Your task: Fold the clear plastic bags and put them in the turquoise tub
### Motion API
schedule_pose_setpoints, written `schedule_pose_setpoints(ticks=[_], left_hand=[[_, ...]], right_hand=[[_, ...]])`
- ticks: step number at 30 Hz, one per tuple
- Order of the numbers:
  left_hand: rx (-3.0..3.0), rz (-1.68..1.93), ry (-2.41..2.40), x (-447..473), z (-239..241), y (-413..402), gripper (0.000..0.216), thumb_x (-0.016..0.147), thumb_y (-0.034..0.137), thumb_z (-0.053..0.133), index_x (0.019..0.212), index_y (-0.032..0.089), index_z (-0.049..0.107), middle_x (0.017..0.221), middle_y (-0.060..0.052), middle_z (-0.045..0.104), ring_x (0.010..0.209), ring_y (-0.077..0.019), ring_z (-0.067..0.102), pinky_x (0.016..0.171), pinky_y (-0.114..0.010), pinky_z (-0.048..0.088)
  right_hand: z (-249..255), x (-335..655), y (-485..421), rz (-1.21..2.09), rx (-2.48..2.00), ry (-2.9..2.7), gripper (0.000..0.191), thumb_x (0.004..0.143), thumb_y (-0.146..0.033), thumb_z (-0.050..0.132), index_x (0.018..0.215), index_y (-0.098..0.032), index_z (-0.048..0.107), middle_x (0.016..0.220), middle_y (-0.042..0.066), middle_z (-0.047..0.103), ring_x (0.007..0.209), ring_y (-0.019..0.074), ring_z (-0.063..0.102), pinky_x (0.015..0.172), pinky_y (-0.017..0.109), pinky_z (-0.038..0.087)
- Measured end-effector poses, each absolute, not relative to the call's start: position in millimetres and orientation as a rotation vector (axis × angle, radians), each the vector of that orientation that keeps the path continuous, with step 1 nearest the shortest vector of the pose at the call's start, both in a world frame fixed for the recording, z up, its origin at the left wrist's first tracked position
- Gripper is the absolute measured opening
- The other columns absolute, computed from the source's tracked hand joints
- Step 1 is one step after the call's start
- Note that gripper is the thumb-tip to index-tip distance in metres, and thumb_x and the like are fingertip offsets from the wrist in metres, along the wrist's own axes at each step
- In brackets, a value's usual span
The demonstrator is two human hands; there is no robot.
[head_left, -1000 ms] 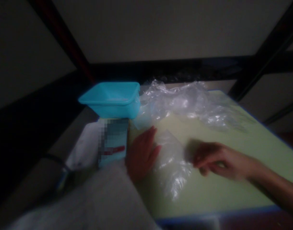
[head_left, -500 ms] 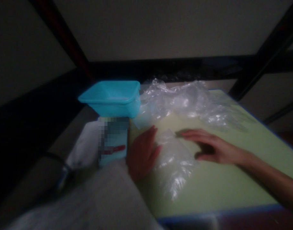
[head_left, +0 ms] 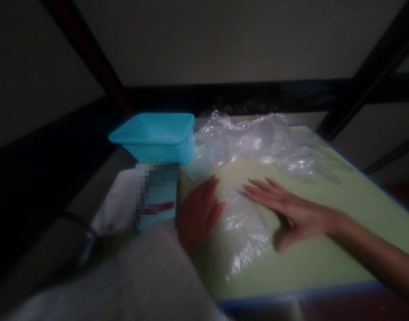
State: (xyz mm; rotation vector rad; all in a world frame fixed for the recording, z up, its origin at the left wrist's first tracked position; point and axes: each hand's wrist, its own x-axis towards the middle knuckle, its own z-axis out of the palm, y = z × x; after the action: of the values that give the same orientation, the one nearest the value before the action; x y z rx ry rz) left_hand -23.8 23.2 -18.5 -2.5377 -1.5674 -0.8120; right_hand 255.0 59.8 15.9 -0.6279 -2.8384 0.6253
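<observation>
1. A clear, creased, roughly four-sided plastic film point(head_left: 244, 229), sheet or bag not told apart, is seen lying on the pale yellow-green, blue-edged surface point(head_left: 318, 272), between the two hands.
2. Its long axis is judged to be run from far end to near edge, roughly away from the body; outline blurred.
3. The left hand point(head_left: 197, 216) is laid along the film's left side, fingers straight and together, thumb parted; no grip is seen, palm hidden.
4. The right hand point(head_left: 294, 211) is spread wide, nothing grasped; its fingertips are placed at the far right corner, thumb just beside the right edge. Contact cannot be confirmed.
5. Neither hand is clearly nearer; the film is flanked by both.
6. Beyond, a crumpled heap of clear plastic point(head_left: 258, 142) is set apart.
</observation>
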Motion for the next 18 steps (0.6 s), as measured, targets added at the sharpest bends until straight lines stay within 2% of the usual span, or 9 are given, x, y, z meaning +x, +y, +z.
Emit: schedule_pose_setpoints(ticks=[4,11,18], left_hand=[[-2.560,-0.802,-1.570,-24.2,-18.6,23.3,0.047,0.096,0.035,0.034,0.136,0.010,0.040,0.139,-0.016,0.049,0.127,-0.0278,0.048,0.107,-0.044,0.041],[-2.579,-0.806,-1.526,-25.4,-16.1,23.4,0.045,0.097,0.034,0.034,0.138,0.014,0.038,0.139,-0.014,0.049,0.128,-0.0266,0.047,0.106,-0.044,0.042],[-2.615,-0.734,-1.547,-23.9,-11.6,22.5,0.046,0.098,0.034,0.032,0.135,0.007,0.038,0.139,-0.020,0.047,0.127,-0.0298,0.047,0.105,-0.047,0.042]], right_hand=[[13.5,250.8,62.4,0.584,-0.645,-2.826,0.102,0.074,-0.064,0.062,0.149,-0.029,0.001,0.156,0.008,0.017,0.143,0.0318,0.007,0.111,0.060,0.002],[9.5,247.8,64.8,0.535,-0.690,-2.874,0.106,0.072,-0.067,0.061,0.149,-0.028,0.000,0.156,0.009,0.017,0.143,0.0324,0.007,0.111,0.060,0.002],[10.1,251.6,64.9,0.548,-0.744,-2.851,0.106,0.072,-0.067,0.061,0.150,-0.029,0.001,0.156,0.009,0.018,0.142,0.0330,0.008,0.111,0.060,0.004]])
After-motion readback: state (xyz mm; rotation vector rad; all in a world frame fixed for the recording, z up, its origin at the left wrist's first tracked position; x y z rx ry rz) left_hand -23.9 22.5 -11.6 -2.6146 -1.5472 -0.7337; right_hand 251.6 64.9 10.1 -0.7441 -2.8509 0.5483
